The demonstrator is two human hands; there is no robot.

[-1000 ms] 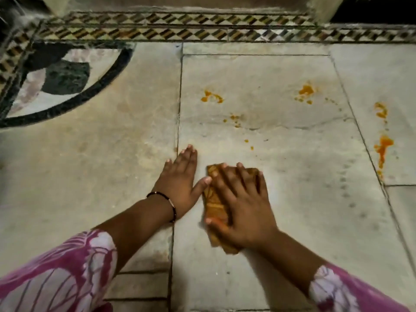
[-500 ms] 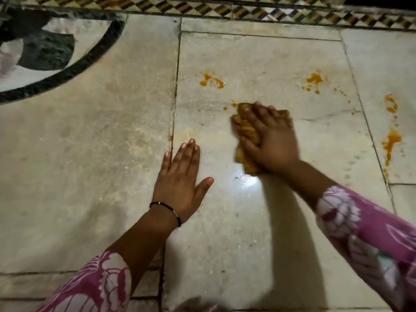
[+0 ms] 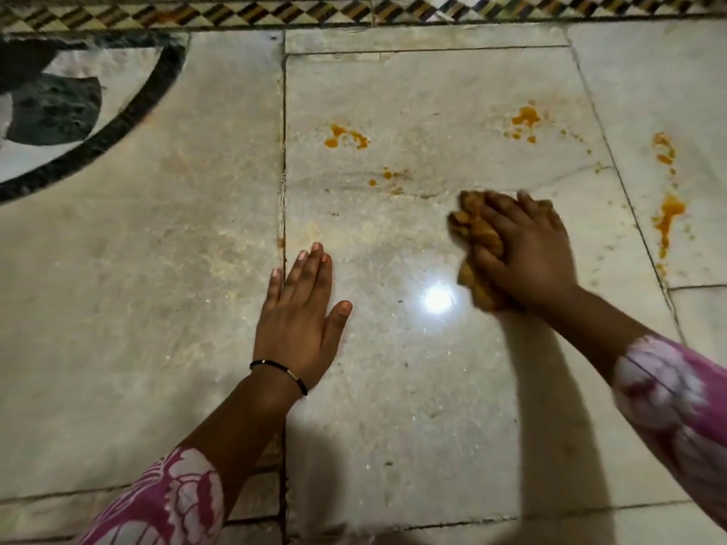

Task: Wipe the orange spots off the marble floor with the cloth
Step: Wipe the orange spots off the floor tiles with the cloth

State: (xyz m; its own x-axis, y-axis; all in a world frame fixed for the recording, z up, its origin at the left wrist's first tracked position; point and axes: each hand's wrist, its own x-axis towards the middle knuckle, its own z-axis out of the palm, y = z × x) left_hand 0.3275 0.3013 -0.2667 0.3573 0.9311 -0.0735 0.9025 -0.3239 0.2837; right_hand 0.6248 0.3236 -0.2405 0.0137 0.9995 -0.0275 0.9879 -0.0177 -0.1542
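Observation:
A bunched orange-brown cloth (image 3: 478, 238) lies on the pale marble floor (image 3: 393, 387), and my right hand (image 3: 527, 249) presses it down with fingers curled over it. My left hand (image 3: 301, 320) rests flat on the floor to the left, fingers straight, a black bracelet at the wrist. Orange spots show beyond the cloth: one smear (image 3: 344, 137) at the upper left of the slab, small dots (image 3: 387, 177) just left of the cloth, a patch (image 3: 525, 120) at the upper right, and a long streak (image 3: 667, 218) on the slab to the right.
A patterned mosaic border (image 3: 354, 11) runs along the far edge. A dark curved inlay (image 3: 118, 116) fills the upper left. A bright light reflection (image 3: 436, 300) glares on the wet marble between my hands. Grout lines separate the slabs.
My right hand slid the cloth from the slab's left-middle toward the right and slightly nearer me. My left hand stayed flat in place.

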